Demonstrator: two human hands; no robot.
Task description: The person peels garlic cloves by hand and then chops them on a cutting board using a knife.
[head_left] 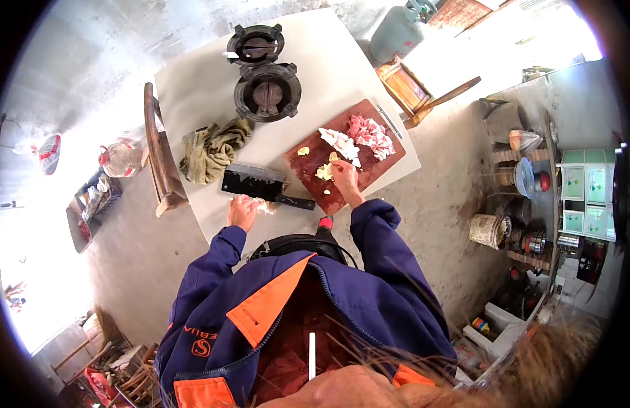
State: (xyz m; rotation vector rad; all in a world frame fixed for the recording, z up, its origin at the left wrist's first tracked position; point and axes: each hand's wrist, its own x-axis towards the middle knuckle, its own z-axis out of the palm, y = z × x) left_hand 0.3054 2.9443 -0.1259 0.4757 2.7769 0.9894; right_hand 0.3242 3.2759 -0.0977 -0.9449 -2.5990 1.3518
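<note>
- Yellow slices [325, 171], small heap: centre of the frame, on the reddish-brown cutting board [308, 178]. We note them at the right hand's fingertips, just up and left of its knuckles; the heap's longer axis leans up and right.
- Right hand [347, 181]: the nearer to the heap; fingers bent and narrowed over it. We cannot tell whether a slice is pinched.
- Left hand [243, 213]: lower left of the board, well apart from the heap; fingers curled beside a whitish, papery scrap [265, 206]. We cannot tell whether it is gripped.
- Cleaver [252, 183], dark blade: flat on the worktop [322, 64], long axis running from left to lower right, handle end beside the board's lower corner. We place its handle between the hands.
- Raw meat slices [373, 137]: the board's upper right part, beyond the right hand.
</note>
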